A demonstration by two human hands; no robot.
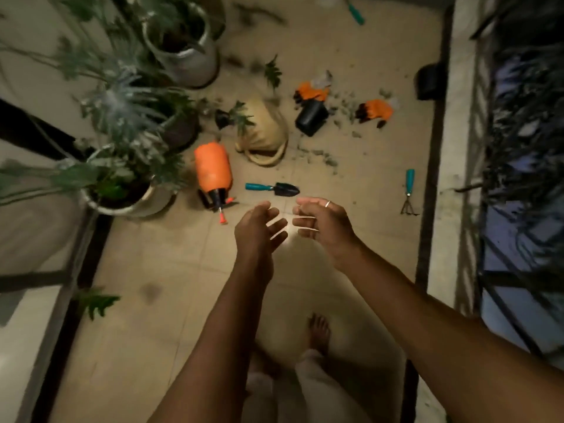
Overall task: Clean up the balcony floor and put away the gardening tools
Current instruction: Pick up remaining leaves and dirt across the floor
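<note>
Far left: potted plants stand along the wall, the nearest in a pale pot [122, 203] and another in a metal pot [186, 59] farther back. One loose green leaf [96, 300] lies on the tiled balcony floor [152, 264] near the left frame.

Left of centre: an orange spray bottle [212, 170] lies on its side, nozzle end toward the person, just beside the pale pot. Beyond it a tan sack [267, 138] lies on the floor, with a small black seedling pot [222, 119] tipped against it.

Centre: a trowel [273, 188] with a teal handle lies flat, between the spray bottle and the hands. The left hand [259, 230] and right hand [323, 222] are held above the floor, palms facing each other, fingers relaxed and slightly bent. The fingertips are close but not touching. Neither hand holds anything. A ring [327, 204] is on the right hand. A bare foot [319, 332] stands below.

Right of centre: a black pot [311, 117] lies tipped over, touching one orange glove [311, 93]. A second orange glove [374, 110] lies apart to its right. Loose soil [320, 154] is scattered around them.

Right: a hand rake [409, 192] with a teal handle lies near the dark floor edge. Another teal-handled tool [355, 13] lies at the far end; its head is out of view.
</note>
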